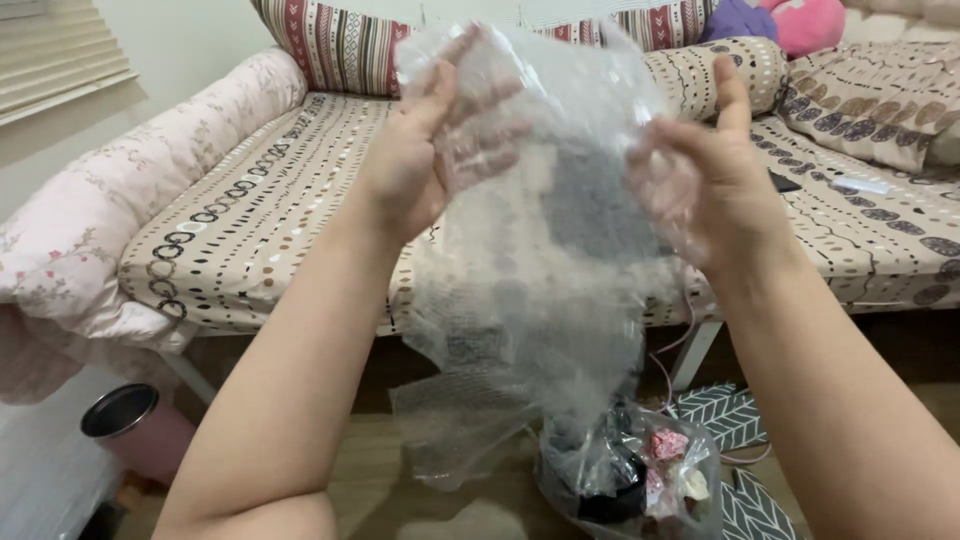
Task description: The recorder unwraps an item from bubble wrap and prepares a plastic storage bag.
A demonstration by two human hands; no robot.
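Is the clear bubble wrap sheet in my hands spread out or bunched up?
Spread out: the clear bubble wrap sheet hangs open between the left hand and right hand, each gripping an upper edge, its lower end dangling crumpled.

Two hands are up — a left hand and a right hand. They share one sheet of bubble wrap. One bed is behind. One pink cup and one clear bag sit on the floor — and two striped pillows lie at the back.
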